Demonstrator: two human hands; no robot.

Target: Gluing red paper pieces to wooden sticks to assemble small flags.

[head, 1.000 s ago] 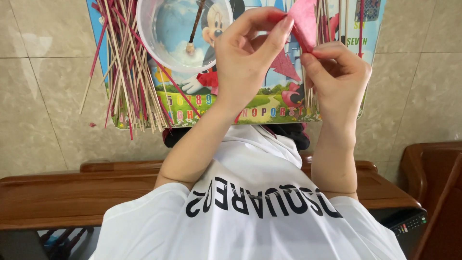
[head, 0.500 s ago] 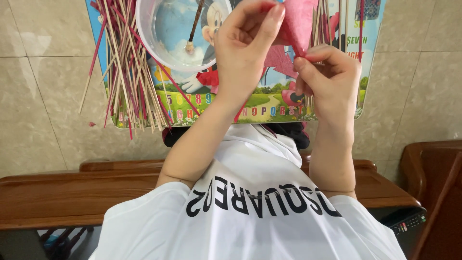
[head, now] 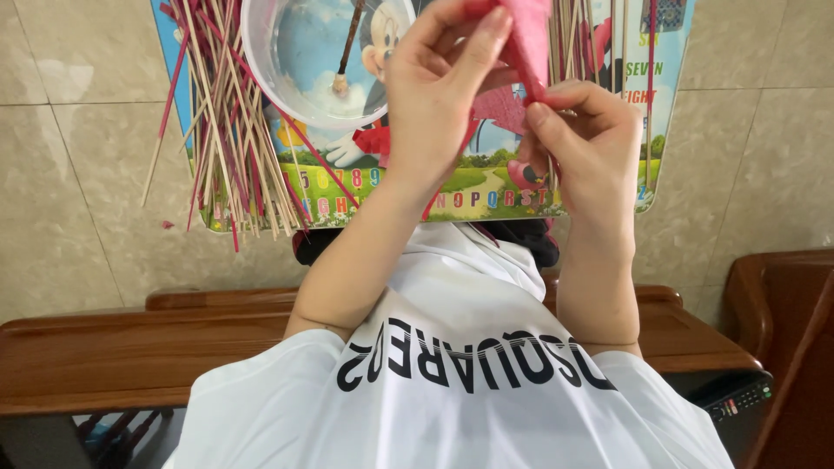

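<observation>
Head view looked down past a white shirt (head: pixel 452 391) to two hands working over a cartoon-printed mat (head: pixel 460 187) on a tiled floor (head: pixel 78 174). The left hand (head: pixel 439 95) had its fingers closed around a pink paper piece (head: pixel 526 39), pinching it near the top edge at twelve o'clock, thumb hidden behind the sheet. The right hand (head: pixel 582 139) had its fingertips shut on the lower point of the same pink paper, just at two o'clock from the wrist. The paper sat raised above the mat, between both hands, partly cut off by the frame's upper edge.

Judging by the grip, a clean fold here would call for keeping both pinches firm and the edge taut, pressing along one line rather than crumpling.

At ten o'clock a clear plastic bowl (head: pixel 326 56) held a brush or stick (head: pixel 347 48), close to the left hand and seemingly easy to knock. A loose heap of thin bamboo sticks (head: pixel 230 130), some red-tipped, spread at nine o'clock, with more sticks (head: pixel 595 39) behind the right hand. A dark wooden bench (head: pixel 130 347) ran across below, at six o'clock.
</observation>
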